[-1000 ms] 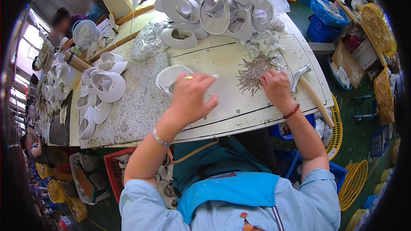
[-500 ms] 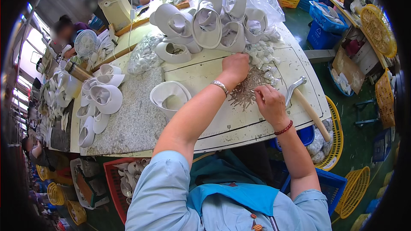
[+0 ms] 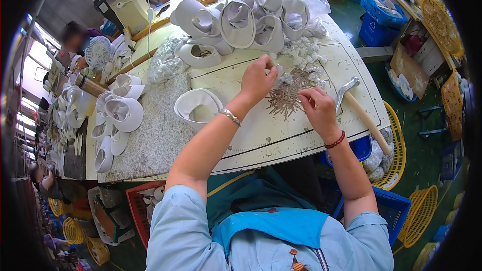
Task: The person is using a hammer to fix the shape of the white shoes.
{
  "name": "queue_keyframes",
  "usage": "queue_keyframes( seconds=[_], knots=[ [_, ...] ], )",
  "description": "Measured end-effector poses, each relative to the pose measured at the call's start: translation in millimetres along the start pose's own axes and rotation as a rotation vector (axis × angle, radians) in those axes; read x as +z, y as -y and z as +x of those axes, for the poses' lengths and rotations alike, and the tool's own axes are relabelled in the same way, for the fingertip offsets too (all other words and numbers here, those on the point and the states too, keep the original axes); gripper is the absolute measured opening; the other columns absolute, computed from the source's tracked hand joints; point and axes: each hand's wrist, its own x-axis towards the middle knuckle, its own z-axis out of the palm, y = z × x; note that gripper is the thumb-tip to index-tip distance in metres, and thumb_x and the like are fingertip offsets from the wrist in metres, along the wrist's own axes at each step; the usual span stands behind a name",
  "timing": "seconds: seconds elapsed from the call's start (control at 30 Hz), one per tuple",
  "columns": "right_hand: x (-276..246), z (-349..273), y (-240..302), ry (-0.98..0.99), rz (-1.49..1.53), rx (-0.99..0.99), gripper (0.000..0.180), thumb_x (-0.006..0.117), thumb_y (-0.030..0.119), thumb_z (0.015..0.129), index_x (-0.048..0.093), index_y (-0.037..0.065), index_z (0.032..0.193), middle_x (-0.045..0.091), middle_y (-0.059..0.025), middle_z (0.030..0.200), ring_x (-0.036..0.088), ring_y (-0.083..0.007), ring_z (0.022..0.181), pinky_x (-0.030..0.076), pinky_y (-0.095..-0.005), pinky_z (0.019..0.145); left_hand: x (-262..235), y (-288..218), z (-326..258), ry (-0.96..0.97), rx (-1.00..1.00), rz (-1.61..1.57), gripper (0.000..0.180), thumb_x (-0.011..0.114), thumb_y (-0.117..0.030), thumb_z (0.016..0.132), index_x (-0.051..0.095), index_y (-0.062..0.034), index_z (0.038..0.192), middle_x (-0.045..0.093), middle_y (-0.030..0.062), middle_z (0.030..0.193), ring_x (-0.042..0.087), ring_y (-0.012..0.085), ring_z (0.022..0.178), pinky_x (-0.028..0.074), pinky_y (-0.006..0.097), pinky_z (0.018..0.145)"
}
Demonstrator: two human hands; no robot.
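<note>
My left hand (image 3: pixel 258 79) is raised over the table, thumb and fingers pinched on a small whitish translucent piece (image 3: pixel 279 73). Just to its right lies a loose pile of thin grey-brown nail-like pins (image 3: pixel 290 96). My right hand (image 3: pixel 320 111) hovers at the pile's right edge, fingertips pressed together; whatever they hold is too small to make out. Behind both hands are scattered more small whitish clusters (image 3: pixel 305 52). A pair of nested white shoe uppers (image 3: pixel 186 104) stands left of my left forearm. The hammer (image 3: pixel 365 120), metal-headed with a wooden handle, rests right of my right hand.
White shoe uppers (image 3: pixel 236 22) are heaped at the back, others (image 3: pixel 123 113) at the left on a grey slab (image 3: pixel 150 138). Clear plastic bags (image 3: pixel 168 60) lie beside the heap. A yellow basket (image 3: pixel 399 155) stands below the table's right edge, a red crate (image 3: pixel 135 206) below its front.
My left hand has pulled back leftward from the whitish clusters and now pinches a small piece. My right hand stays beside the pins, its fingertips slightly shifted.
</note>
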Motion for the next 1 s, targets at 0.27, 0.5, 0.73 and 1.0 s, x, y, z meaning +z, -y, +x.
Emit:
queue_keyframes(
  seconds=[0.27,0.5,0.73,1.0],
  knots=[
    [0.2,3.6,47.5,0.107,0.59,0.265,0.011,0.067,0.011,0.091,0.067,-0.001,0.093,0.06,0.0031,0.07,0.051,-0.0027,0.061,0.04,-0.0195,0.053,-30.4,-29.3,-57.1,0.149,-0.532,-1.201,0.013,0.057,-0.009,0.094,0.064,-0.0013,0.102,0.07,0.0068,0.096,0.059,0.0074,0.065,0.05,0.021,0.059],
    [15.3,-10.8,68.5,0.114,0.538,0.256,0.011,0.067,0.009,0.09,0.068,-0.002,0.091,0.063,0.0012,0.07,0.055,-0.0028,0.063,0.043,-0.0194,0.055,-30.5,-41.7,-100.0,-0.005,-0.603,-1.377,0.02,0.067,-0.013,0.091,0.068,-0.0016,0.108,0.069,0.0044,0.094,0.06,0.0098,0.072,0.051,0.023,0.065],
    [15.9,-19.6,80.5,0.138,0.52,0.272,0.009,0.067,0.007,0.089,0.068,-0.002,0.092,0.064,0.0005,0.07,0.056,-0.0029,0.063,0.044,-0.0196,0.056,-31.5,-40.4,-121.1,-0.087,-0.59,-1.315,0.019,0.068,-0.014,0.09,0.069,-0.0031,0.106,0.07,0.0031,0.09,0.063,0.0111,0.077,0.049,0.024,0.065],
    [16.7,-22.8,81.6,0.201,0.595,0.324,0.01,0.067,0.008,0.09,0.068,-0.002,0.092,0.06,0.0031,0.068,0.051,-0.0022,0.06,0.04,-0.0192,0.053,-36.6,-41.8,-132.8,-0.082,-0.644,-1.336,0.017,0.069,-0.015,0.09,0.07,-0.0049,0.105,0.07,0.0023,0.089,0.064,0.0112,0.077,0.048,0.024,0.065]
  ],
)
